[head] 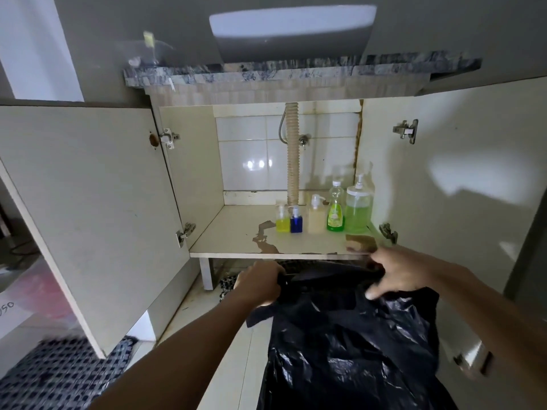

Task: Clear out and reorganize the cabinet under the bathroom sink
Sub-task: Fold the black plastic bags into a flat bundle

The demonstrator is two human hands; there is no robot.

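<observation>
A black plastic bag (352, 344) hangs in front of the open cabinet, below its shelf (236, 232). My left hand (260, 284) grips the bag's rim on the left. My right hand (393, 272) holds the rim on the right, fingers partly spread. On the shelf's right side stands a row of bottles: a small yellow one (282, 223), a small blue one (296, 223), a beige pump bottle (316, 216), a green dish-soap bottle (335, 213) and a large pump bottle (358, 210) of green liquid.
Both cabinet doors stand wide open, left door (88, 208) and right door (455, 179). A corrugated drain hose (293, 155) runs down the tiled back wall. The sink basin (293, 28) sits on a marble counter (296, 72). A patterned mat (59, 377) lies on the floor.
</observation>
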